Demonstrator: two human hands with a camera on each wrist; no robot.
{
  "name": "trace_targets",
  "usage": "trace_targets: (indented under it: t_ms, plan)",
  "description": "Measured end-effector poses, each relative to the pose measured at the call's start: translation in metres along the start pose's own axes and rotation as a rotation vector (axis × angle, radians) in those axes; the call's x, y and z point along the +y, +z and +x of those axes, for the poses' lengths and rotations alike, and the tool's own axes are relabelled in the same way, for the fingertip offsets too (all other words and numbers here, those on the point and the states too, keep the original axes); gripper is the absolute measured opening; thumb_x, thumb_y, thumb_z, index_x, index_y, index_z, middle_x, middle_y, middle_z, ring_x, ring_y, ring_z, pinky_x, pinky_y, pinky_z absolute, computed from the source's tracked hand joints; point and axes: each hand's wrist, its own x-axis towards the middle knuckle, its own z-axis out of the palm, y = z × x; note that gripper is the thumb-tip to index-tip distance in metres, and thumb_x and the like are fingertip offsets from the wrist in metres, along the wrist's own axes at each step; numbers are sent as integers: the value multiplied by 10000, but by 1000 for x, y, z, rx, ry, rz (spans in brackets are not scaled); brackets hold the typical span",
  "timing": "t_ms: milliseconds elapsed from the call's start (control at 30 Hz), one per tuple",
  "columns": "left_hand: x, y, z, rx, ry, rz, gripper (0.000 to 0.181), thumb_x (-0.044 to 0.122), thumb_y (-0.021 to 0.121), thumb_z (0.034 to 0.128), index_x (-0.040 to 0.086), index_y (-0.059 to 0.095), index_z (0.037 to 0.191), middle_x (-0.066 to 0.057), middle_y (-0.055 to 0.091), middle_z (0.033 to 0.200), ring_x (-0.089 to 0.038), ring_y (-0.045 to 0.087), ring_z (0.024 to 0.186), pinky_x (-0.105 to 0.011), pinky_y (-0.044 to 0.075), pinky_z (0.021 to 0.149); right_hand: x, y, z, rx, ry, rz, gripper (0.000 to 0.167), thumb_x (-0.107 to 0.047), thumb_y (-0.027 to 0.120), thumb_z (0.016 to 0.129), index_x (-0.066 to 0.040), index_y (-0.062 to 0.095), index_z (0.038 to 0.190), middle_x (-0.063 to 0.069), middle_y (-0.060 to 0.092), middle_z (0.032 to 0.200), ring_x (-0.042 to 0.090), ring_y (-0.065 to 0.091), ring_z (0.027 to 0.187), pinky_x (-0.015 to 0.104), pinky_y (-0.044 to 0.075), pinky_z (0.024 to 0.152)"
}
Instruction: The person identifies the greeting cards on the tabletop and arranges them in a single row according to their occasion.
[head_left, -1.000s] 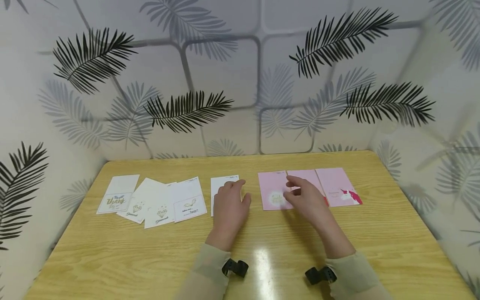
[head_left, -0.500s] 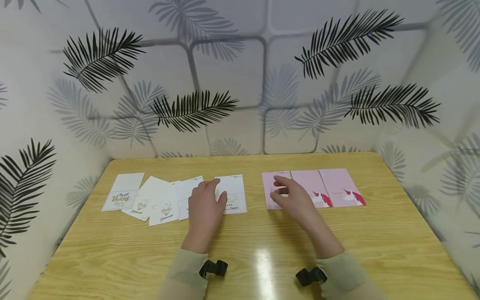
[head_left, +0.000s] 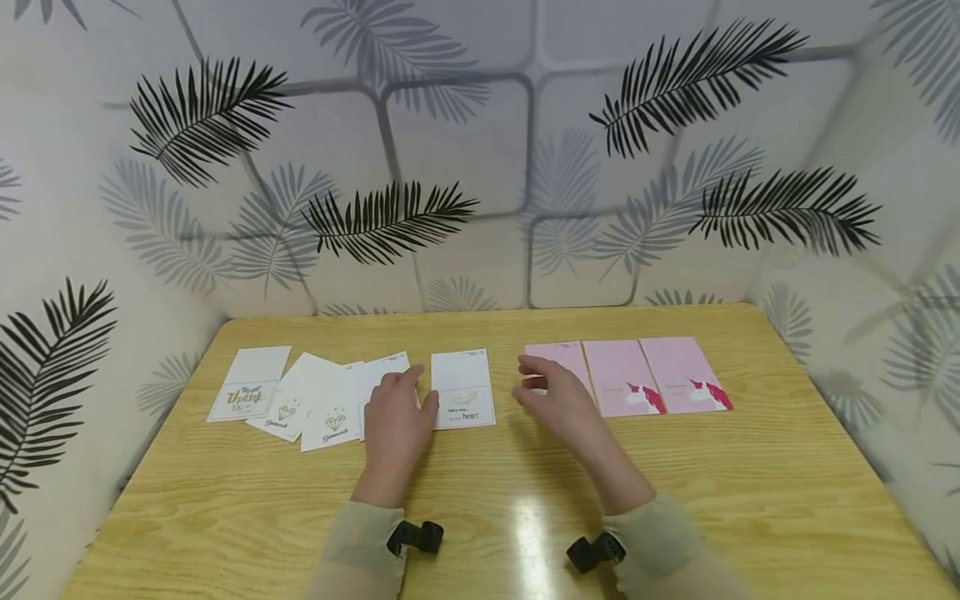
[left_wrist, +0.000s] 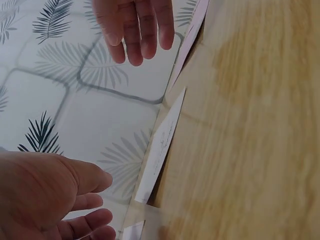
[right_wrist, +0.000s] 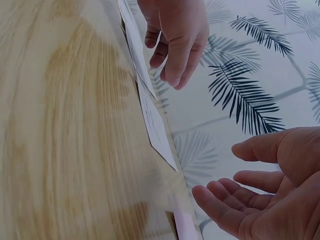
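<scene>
My left hand [head_left: 396,429] hovers over a white card [head_left: 381,367], with relaxed fingers and nothing held. To its right lies a white greeting card [head_left: 461,387] with gold wings and the word "heart". My right hand [head_left: 562,404] is above the left edge of a pink card [head_left: 567,354], partly hiding it. Its fingers [right_wrist: 225,205] are loosely bent, and the right wrist view shows nothing between them and the thumb. Farther right lie two pink unicorn cards, one [head_left: 615,362] beside the other [head_left: 675,362].
At the left lie a "Thank you" card [head_left: 251,375] and two overlapping diamond cards, one [head_left: 303,375] partly under the other [head_left: 333,408]. All rest on a wooden table [head_left: 480,500]. A leaf-patterned backdrop [head_left: 465,150] rises behind the table's back edge.
My left hand has moved left, off the wings card and over the neighbouring white card. My right hand has shifted left across the pink cards, uncovering the middle one. The cards stay in place.
</scene>
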Motion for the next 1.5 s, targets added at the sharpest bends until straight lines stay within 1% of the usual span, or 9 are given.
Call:
trace_targets:
  t_ms: [200,333,433,600,867,1067,1267,1400,1500]
  plan:
    - [-7,6,1,-50,-17,15,462,209,766,1030,-5,694,1433,-230,710,1249,-460,670,1182,-639,539,962,-1,12,0,-29,5,23,582,-155,696,1023,-9,581,1574,180,633,1528,366,628,1380,545,520,1105]
    - [-7,9,2,-70,-22,23,471,220,769,1031,0,692,1439,-205,717,1223,-450,670,1168,-638,537,959,-1,16,1,-38,18,42,583,-142,719,1036,-2,568,1581,211,606,1551,398,595,1420,561,507,1128]
    - [-6,9,1,-84,-37,38,463,221,770,1028,10,698,1434,-195,716,1217,-452,664,1168,-640,532,960,1,19,3,-62,33,74,598,-144,718,1044,-4,546,1599,221,584,1575,399,568,1452,560,502,1138]
    - [-6,9,1,-106,-42,44,452,228,774,1022,12,711,1414,-211,707,1234,-461,648,1182,-645,523,966,3,22,5,-85,39,114,606,-148,723,1050,-12,537,1610,219,568,1599,396,551,1475,558,489,1155]
    - [-11,15,-3,-100,-17,72,442,250,793,1006,26,735,1383,-252,687,1310,-483,639,1192,-652,524,965,6,32,1,-100,37,135,591,-128,737,1045,-9,558,1595,209,568,1601,407,553,1471,558,495,1150]
    - [-9,15,1,-82,1,75,461,257,810,998,23,739,1389,-249,684,1319,-482,634,1203,-647,521,977,2,32,-1,-94,26,142,590,-136,734,1050,-4,552,1596,201,553,1618,409,533,1489,560,475,1169]
    - [-7,14,-1,-99,-14,86,457,255,819,988,29,747,1380,-237,683,1312,-467,630,1194,-637,518,976,0,34,-3,-108,39,145,587,-147,731,1054,-3,553,1595,207,548,1622,412,516,1503,559,444,1197]
    - [-7,14,-1,-94,-22,79,452,248,815,988,33,748,1380,-231,680,1308,-460,622,1198,-639,511,980,-3,35,-4,-108,28,152,582,-143,732,1049,-2,563,1588,209,556,1613,425,533,1485,569,456,1184]
    - [-8,15,-1,-93,-21,81,453,249,814,988,36,747,1381,-231,678,1307,-459,621,1196,-639,511,978,-3,35,-4,-116,36,168,587,-138,728,1046,-9,560,1593,205,557,1614,432,540,1476,579,468,1170]
